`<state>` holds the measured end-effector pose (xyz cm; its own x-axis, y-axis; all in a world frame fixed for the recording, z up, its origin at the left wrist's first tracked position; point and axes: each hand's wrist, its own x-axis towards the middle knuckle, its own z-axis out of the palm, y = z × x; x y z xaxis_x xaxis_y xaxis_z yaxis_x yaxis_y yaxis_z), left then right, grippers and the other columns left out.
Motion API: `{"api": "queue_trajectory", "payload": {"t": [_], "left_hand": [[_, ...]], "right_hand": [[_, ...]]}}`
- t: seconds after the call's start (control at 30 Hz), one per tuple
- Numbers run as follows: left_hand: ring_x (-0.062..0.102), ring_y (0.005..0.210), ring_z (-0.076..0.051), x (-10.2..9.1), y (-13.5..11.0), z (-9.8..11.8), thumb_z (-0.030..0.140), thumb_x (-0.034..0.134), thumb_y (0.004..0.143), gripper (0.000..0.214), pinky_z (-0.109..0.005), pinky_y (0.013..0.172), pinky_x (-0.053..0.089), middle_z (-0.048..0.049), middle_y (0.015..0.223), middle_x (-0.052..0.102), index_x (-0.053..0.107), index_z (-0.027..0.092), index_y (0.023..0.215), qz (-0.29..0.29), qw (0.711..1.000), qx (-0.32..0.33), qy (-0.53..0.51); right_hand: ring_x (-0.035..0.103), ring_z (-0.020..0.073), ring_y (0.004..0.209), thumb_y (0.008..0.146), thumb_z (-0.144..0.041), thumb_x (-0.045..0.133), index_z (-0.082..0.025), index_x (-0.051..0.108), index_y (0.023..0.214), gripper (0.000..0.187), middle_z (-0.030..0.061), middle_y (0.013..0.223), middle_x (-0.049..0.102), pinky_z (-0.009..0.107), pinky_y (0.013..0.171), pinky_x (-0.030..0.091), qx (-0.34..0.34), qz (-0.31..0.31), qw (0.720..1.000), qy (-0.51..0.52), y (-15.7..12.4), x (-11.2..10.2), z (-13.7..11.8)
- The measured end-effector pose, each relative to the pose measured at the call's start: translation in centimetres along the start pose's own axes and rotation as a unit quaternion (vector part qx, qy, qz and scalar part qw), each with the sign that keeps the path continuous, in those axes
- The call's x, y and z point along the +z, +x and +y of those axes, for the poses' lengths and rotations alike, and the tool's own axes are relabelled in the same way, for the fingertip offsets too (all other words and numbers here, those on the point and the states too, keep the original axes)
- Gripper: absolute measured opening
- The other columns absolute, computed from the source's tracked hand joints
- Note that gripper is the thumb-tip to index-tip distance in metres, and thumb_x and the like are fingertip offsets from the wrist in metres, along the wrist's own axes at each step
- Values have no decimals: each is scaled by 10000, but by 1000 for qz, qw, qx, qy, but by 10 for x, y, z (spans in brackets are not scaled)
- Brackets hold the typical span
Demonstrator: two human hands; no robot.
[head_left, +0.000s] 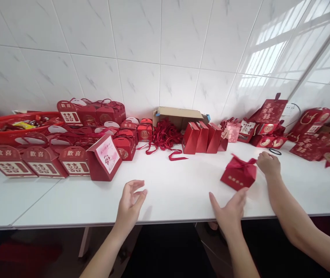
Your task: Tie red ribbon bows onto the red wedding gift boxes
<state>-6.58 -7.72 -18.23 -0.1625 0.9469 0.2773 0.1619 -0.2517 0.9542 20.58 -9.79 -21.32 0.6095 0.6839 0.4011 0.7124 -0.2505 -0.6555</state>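
Note:
My left hand (130,202) hovers over the front part of the white table with its fingers curved and apart, holding nothing. My right hand (231,210) is spread, thumb away from the fingers. Its fingertips are at the lower front edge of a small red gift box (238,177) topped with a red ribbon bow; I cannot tell whether they touch it. The box looks slightly blurred. Another person's hand (269,165) is at its right side, fingers bent. Left of my left hand stands a red gift box with a pink-white front (108,156).
Boxes with white-and-red fronts (40,164) line the left, before a red basin (22,125) of wrapped sweets. A tangle of red ribbon (167,133) spills from a cardboard box (179,112). Slanted red boxes (202,137) stand beside it. More gift boxes (270,112) fill the right.

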Motion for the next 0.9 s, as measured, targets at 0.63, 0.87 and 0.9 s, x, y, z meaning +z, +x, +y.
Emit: {"api": "queue_trajectory", "payload": {"t": [0.63,0.87,0.9], "left_hand": [[529,1063,-286,-110,84,1,516,738,595,767,-486,975,430,-76,1124,497,404,182,1200,220,900,31,375],[591,904,-285,-103,78,-8,467,679,667,399,-447,863,489,-28,939,571,509,228,938,202,898,69,386],[596,883,-281,-103,75,-10,459,674,671,354,-429,841,496,-25,923,574,521,234,898,189,899,86,385]], "right_hand": [[267,386,1356,881,-408,402,-113,405,1392,590,184,1450,359,494,1041,286,-194,-361,899,-154,20,20,-44],[145,392,1392,921,-509,337,-71,126,1477,738,264,1505,169,554,1067,150,-175,-380,901,-114,72,108,-128],[152,383,1393,943,-488,282,-64,121,1476,699,269,1503,170,553,1066,155,-176,-369,906,-105,77,119,-137]]}}
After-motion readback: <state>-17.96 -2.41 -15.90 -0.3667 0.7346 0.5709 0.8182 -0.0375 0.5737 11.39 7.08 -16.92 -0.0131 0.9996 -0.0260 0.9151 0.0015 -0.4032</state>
